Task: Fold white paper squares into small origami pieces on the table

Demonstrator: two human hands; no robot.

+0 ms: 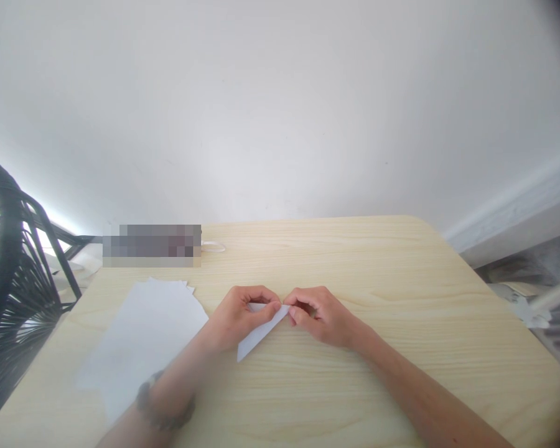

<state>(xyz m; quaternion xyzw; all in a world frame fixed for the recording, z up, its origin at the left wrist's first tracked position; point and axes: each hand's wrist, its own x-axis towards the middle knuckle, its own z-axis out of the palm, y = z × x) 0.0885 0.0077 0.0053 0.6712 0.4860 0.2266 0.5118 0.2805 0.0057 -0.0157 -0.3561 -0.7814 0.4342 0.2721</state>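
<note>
Head view. Left hand [242, 317] closed in a pinch, thumb and fingers clamped on a narrow, pointed white paper [256, 341]; fingers curled, palm turned in. Right hand [320, 316] also pinched, thumb and forefinger tips on the paper's pointed upper right end. Fingertips of the two hands nearly meet there; cannot tell whether they touch. Paper sits above the near middle of the table, wider end slanting down toward the wearer. Dark beaded bracelet [162, 406] on left wrist.

Surface: pale wood-grain table [401, 267], rounded far corner. Loose stack of white sheets [142, 330] to the left, edges uneven, partly behind the left forearm. Far left edge: pixelated object [152, 244], white loop [213, 246] beside it.

Room: plain pale wall [280, 112] beyond; dark woven chair [7, 249] at left.
</note>
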